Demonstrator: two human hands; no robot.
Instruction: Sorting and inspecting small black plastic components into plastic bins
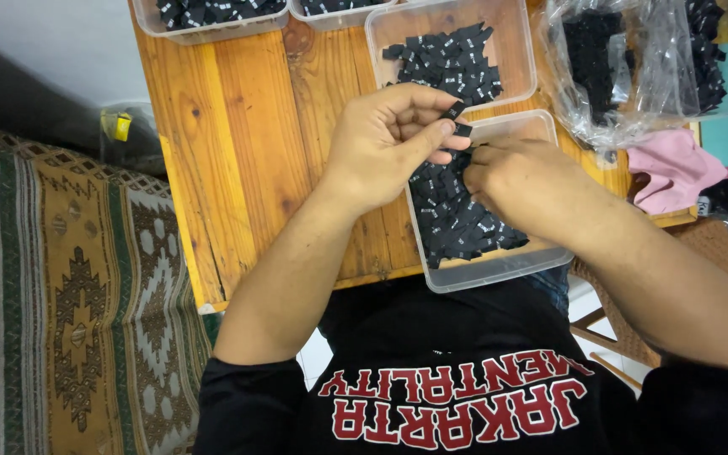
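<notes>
My left hand (385, 139) hovers over the near clear plastic tray (499, 271) and pinches small black fabric labels (458, 118) between thumb and fingers. My right hand (522, 179) is curled just to the right of it, fingertips meeting the left hand's at the labels; whether it grips one is hidden. The near tray holds a heap of black labels (457, 223). A second clear tray (522, 50) farther back holds another pile of black labels (452, 59).
A wooden table (238, 143) carries all trays. Two more clear trays of labels (212, 17) sit at the far edge. A clear plastic bag of black pieces (625, 67) and pink cloth (676, 168) lie right. A patterned rug (61, 286) covers the floor left.
</notes>
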